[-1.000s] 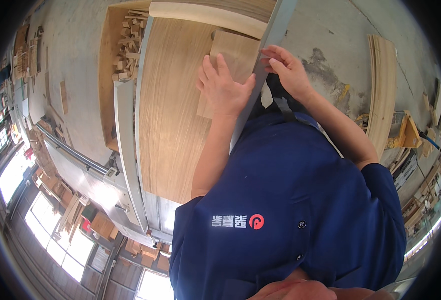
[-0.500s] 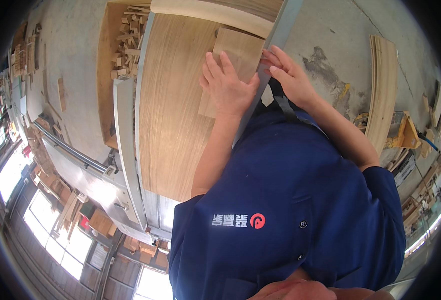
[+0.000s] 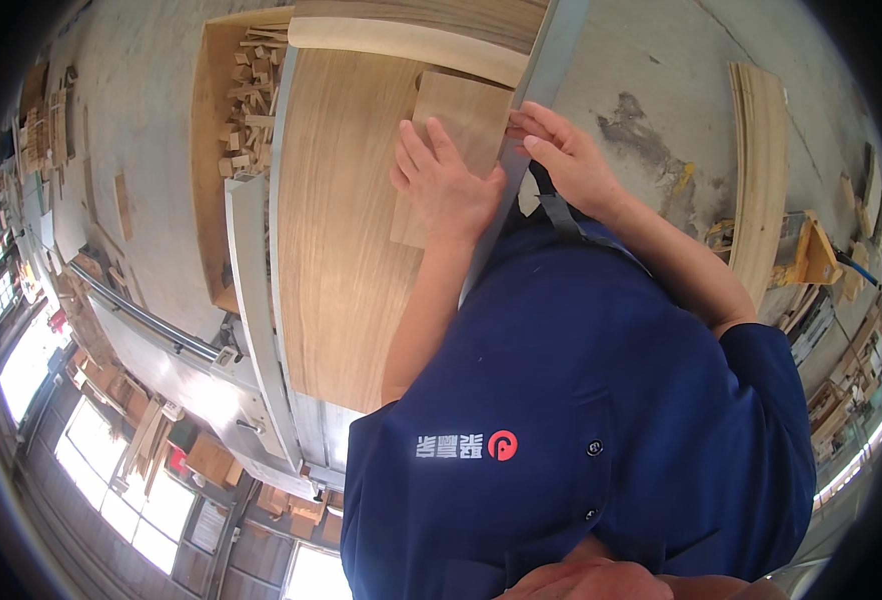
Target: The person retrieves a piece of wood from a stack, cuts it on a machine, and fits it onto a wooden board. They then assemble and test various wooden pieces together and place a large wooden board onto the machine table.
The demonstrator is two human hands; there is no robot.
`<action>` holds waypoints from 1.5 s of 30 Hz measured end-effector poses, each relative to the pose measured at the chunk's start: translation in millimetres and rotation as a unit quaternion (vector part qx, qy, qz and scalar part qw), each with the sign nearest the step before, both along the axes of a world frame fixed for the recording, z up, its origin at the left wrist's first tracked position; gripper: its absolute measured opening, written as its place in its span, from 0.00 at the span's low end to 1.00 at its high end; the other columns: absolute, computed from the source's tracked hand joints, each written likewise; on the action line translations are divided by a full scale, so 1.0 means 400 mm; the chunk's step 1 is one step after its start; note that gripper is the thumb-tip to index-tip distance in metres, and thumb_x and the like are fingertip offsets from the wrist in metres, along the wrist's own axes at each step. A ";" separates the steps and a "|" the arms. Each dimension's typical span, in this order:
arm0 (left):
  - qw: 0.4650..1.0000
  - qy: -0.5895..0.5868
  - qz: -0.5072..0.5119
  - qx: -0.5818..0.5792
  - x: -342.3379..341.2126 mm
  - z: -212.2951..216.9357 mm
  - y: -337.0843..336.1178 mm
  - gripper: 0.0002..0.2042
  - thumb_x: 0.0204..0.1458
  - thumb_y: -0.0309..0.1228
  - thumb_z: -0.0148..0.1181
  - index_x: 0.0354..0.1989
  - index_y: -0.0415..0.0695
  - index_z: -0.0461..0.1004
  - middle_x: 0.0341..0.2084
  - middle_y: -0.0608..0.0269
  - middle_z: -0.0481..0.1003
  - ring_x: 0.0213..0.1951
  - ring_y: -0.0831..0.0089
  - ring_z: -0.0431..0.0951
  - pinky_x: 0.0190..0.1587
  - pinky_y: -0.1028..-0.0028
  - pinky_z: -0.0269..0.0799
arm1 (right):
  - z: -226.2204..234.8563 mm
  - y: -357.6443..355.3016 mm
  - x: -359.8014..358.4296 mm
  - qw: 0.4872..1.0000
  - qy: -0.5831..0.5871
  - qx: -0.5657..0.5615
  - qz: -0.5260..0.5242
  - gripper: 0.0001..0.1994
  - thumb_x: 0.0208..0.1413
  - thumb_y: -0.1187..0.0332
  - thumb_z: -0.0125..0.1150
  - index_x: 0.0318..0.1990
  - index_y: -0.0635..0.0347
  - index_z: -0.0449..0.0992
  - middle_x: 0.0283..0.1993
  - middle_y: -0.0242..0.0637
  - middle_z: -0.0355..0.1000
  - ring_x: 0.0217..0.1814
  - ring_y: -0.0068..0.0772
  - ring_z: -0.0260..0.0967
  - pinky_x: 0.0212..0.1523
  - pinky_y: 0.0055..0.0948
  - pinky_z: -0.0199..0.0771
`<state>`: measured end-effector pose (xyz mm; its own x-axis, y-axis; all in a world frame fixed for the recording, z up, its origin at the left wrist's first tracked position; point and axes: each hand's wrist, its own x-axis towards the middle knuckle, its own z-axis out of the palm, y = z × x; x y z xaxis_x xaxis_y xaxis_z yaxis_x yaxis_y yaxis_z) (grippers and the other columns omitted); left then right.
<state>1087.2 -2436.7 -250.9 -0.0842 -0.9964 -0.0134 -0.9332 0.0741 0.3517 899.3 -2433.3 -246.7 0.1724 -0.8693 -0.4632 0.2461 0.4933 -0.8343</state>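
Note:
My left hand point(image 3: 448, 182) lies on a small rectangular wooden board point(image 3: 468, 102), fingers spread and thumb reaching toward a grey metal edge. The small board rests on a much larger wood-grained board point(image 3: 341, 220). At the near side runs a long grey metal rail point(image 3: 558, 50). My right hand point(image 3: 573, 160) is at this rail, its fingertips touching the top edge and the thumb a little apart. I see nothing held in it, though some fingertips are partly hidden.
Beyond the large board stands a wooden bin point(image 3: 211, 150) full of offcuts point(image 3: 251, 110). A pale rounded panel edge point(image 3: 401, 52) crosses the top. A second metal rail point(image 3: 251, 270) runs along the far side. Long planks point(image 3: 758, 180) stand to the right, beside an orange-yellow wooden piece point(image 3: 816, 255).
The view has shifted slightly, so boards and hands appear a bit lower and more to the left. Both hands keep nearly the same place on the small board and the rail.

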 end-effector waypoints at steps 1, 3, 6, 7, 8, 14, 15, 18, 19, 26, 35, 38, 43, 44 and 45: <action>1.000 0.000 0.002 0.001 0.000 0.002 0.000 0.50 0.38 0.49 0.75 0.70 0.35 0.61 0.71 0.32 0.54 0.70 0.38 0.55 0.69 0.42 0.50 | 0.001 0.001 0.001 1.000 -0.001 0.000 -0.004 0.30 0.69 0.75 0.49 0.75 0.76 0.50 0.76 0.51 0.59 0.77 0.39 0.58 0.73 0.32 0.61; 1.000 0.000 -0.004 -0.009 -0.001 0.010 -0.005 0.50 0.38 0.47 0.75 0.69 0.34 0.61 0.70 0.31 0.54 0.69 0.38 0.56 0.68 0.42 0.51 | -0.001 0.002 0.002 1.000 -0.002 0.002 -0.009 0.30 0.69 0.75 0.49 0.75 0.76 0.50 0.76 0.51 0.60 0.77 0.39 0.59 0.73 0.32 0.61; 1.000 0.003 -0.012 -0.023 0.001 0.007 -0.009 0.49 0.37 0.44 0.76 0.68 0.33 0.62 0.69 0.31 0.55 0.68 0.38 0.58 0.67 0.42 0.53 | 0.001 0.000 0.002 1.000 0.010 -0.002 -0.015 0.28 0.71 0.75 0.47 0.75 0.73 0.52 0.76 0.48 0.61 0.74 0.41 0.63 0.71 0.37 0.64; 0.999 0.006 -0.013 -0.030 0.003 0.006 -0.011 0.49 0.36 0.44 0.76 0.68 0.33 0.62 0.69 0.31 0.56 0.68 0.38 0.58 0.67 0.42 0.53 | 0.007 -0.005 0.000 1.000 0.018 -0.003 -0.003 0.28 0.71 0.75 0.47 0.75 0.73 0.52 0.75 0.48 0.61 0.74 0.41 0.63 0.71 0.37 0.65; 0.999 0.005 -0.013 -0.030 0.005 0.006 -0.011 0.49 0.36 0.44 0.76 0.68 0.33 0.62 0.69 0.31 0.56 0.68 0.38 0.58 0.67 0.42 0.53 | 0.009 -0.008 -0.001 1.000 0.026 -0.005 0.010 0.28 0.71 0.75 0.47 0.75 0.73 0.52 0.75 0.48 0.62 0.74 0.41 0.63 0.71 0.37 0.65; 1.000 0.011 -0.017 -0.001 0.003 0.016 -0.012 0.49 0.38 0.46 0.75 0.70 0.35 0.61 0.71 0.33 0.55 0.69 0.36 0.56 0.69 0.40 0.50 | -0.009 -0.008 -0.011 0.998 0.038 -0.035 0.026 0.25 0.70 0.75 0.47 0.73 0.70 0.58 0.71 0.45 0.67 0.71 0.37 0.66 0.69 0.36 0.67; 1.000 -0.002 -0.008 0.023 0.006 0.021 -0.013 0.50 0.39 0.47 0.75 0.70 0.36 0.60 0.71 0.33 0.54 0.69 0.36 0.56 0.69 0.40 0.50 | -0.009 -0.006 -0.014 0.998 0.050 -0.040 0.013 0.25 0.70 0.75 0.47 0.73 0.70 0.58 0.71 0.45 0.67 0.71 0.37 0.66 0.69 0.36 0.67; 1.000 -0.013 -0.006 0.028 0.001 0.011 -0.019 0.50 0.40 0.48 0.74 0.71 0.36 0.59 0.72 0.33 0.54 0.70 0.36 0.55 0.69 0.39 0.49 | -0.009 -0.015 -0.006 0.998 0.025 -0.046 0.032 0.23 0.68 0.77 0.46 0.70 0.68 0.64 0.64 0.39 0.71 0.67 0.32 0.68 0.66 0.33 0.69; 0.999 -0.023 0.000 0.023 0.000 0.011 -0.015 0.50 0.40 0.48 0.74 0.71 0.35 0.59 0.72 0.33 0.53 0.70 0.35 0.55 0.69 0.39 0.49 | -0.006 -0.019 -0.007 0.998 0.016 -0.046 0.033 0.23 0.67 0.77 0.46 0.69 0.68 0.65 0.63 0.38 0.72 0.66 0.30 0.68 0.65 0.33 0.69; 0.999 -0.022 -0.023 -0.014 -0.003 0.004 -0.009 0.51 0.39 0.49 0.75 0.72 0.38 0.59 0.71 0.33 0.55 0.70 0.36 0.55 0.69 0.40 0.50 | -0.016 -0.029 -0.010 0.999 0.037 -0.029 0.024 0.22 0.66 0.77 0.47 0.66 0.67 0.69 0.62 0.39 0.74 0.66 0.30 0.68 0.68 0.32 0.66; 0.999 -0.032 -0.021 -0.037 0.000 -0.005 -0.008 0.51 0.38 0.50 0.75 0.71 0.38 0.60 0.70 0.33 0.56 0.70 0.37 0.55 0.68 0.40 0.51 | -0.022 -0.047 -0.029 0.995 0.066 -0.045 0.065 0.20 0.69 0.73 0.47 0.66 0.65 0.69 0.61 0.38 0.75 0.64 0.28 0.69 0.66 0.31 0.68; 0.999 -0.033 -0.016 -0.031 -0.004 -0.003 -0.006 0.51 0.39 0.50 0.75 0.71 0.38 0.60 0.70 0.33 0.56 0.70 0.37 0.56 0.68 0.40 0.51 | -0.009 -0.051 -0.033 0.991 0.096 -0.030 0.089 0.19 0.69 0.71 0.48 0.65 0.65 0.70 0.55 0.34 0.76 0.55 0.23 0.70 0.57 0.28 0.72; 0.999 -0.019 -0.019 -0.034 -0.010 0.009 0.001 0.49 0.41 0.49 0.73 0.70 0.35 0.60 0.70 0.31 0.55 0.69 0.35 0.57 0.68 0.40 0.53 | -0.020 -0.049 -0.035 0.991 0.094 -0.036 0.084 0.18 0.69 0.71 0.48 0.63 0.65 0.71 0.54 0.33 0.76 0.55 0.23 0.70 0.56 0.28 0.72; 0.999 -0.021 -0.016 -0.030 -0.008 0.005 -0.002 0.49 0.41 0.49 0.73 0.70 0.35 0.60 0.70 0.31 0.55 0.69 0.35 0.57 0.68 0.40 0.53 | -0.026 -0.052 -0.036 0.991 0.098 -0.034 0.084 0.18 0.69 0.71 0.48 0.62 0.65 0.72 0.54 0.33 0.76 0.54 0.23 0.70 0.56 0.28 0.73; 0.999 -0.030 -0.014 -0.036 -0.004 -0.003 -0.006 0.49 0.41 0.49 0.73 0.70 0.35 0.60 0.70 0.31 0.56 0.69 0.35 0.58 0.67 0.40 0.54 | -0.035 -0.061 -0.034 0.991 0.095 -0.027 0.091 0.18 0.69 0.71 0.48 0.62 0.65 0.72 0.54 0.33 0.76 0.54 0.23 0.70 0.56 0.28 0.73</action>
<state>1085.5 -2439.2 -252.2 -0.1129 -0.9922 0.0523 -0.9499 0.1232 0.2871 885.8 -2457.7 -260.7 0.2419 -0.8567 -0.4555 -0.0065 0.4680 -0.8837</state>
